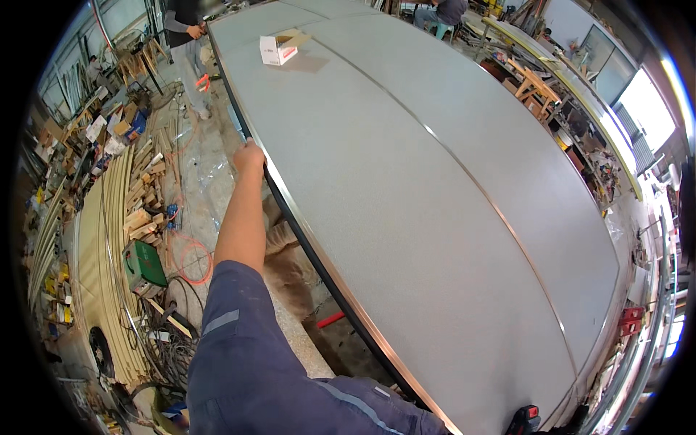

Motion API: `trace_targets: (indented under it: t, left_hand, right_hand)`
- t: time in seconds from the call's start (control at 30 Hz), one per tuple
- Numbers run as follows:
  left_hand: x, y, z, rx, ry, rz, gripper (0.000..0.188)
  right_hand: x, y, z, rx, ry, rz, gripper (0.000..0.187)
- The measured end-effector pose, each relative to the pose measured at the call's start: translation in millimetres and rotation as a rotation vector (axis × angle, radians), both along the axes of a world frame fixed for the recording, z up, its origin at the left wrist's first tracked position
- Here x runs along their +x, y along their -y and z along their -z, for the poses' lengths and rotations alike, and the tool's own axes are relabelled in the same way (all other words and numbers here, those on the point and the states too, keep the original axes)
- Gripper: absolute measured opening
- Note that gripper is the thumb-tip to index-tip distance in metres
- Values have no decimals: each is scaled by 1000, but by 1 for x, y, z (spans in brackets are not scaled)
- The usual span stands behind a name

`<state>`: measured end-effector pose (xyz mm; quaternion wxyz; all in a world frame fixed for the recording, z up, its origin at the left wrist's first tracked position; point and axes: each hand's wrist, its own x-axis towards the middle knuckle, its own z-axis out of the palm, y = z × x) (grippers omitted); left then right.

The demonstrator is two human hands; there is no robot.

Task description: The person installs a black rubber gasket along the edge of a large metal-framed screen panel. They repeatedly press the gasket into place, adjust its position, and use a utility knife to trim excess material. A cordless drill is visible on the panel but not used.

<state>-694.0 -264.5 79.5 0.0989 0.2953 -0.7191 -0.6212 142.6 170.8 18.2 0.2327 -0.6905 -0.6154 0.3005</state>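
A large grey panel (377,188) with a metal rim lies in front of me, slanting away to the upper left. Along its left side runs a black edge strip (304,246). My left hand (249,156) reaches far forward and is closed at that side, on the strip as far as I can see; its fingertips are partly hidden. My right hand does not show. A black and red power tool (523,420) is cut off by the lower edge of the view, at the panel's near end.
An open white carton (278,51) stands on the panel's far part. Beyond my left hand, a co-worker (190,43) stands at the same side. A green machine (144,267), cables (174,344) and wood offcuts (148,196) crowd the left floor. Another person (442,13) sits at the back.
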Motion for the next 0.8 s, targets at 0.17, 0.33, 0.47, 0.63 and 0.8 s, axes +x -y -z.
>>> trace_targets:
  t: [0.17,0.33,0.47,0.63,0.8]
  left_hand:
    - [27,14,47,-279,-93,84,50]
    - [215,-56,30,-195,-193,374,46]
    - [331,-106,38,-159,-231,438,45]
    - [333,-120,33,-101,-313,409,45]
    - [333,-129,18,15,-130,256,51]
  right_hand:
    - [-15,0,8,-48,-105,-7,26]
    - [-11,12,8,-72,-201,20,24]
    - [5,27,0,-75,-278,49,23]
    - [43,43,-7,-87,-411,112,23]
    - [101,64,-33,-109,-572,205,22]
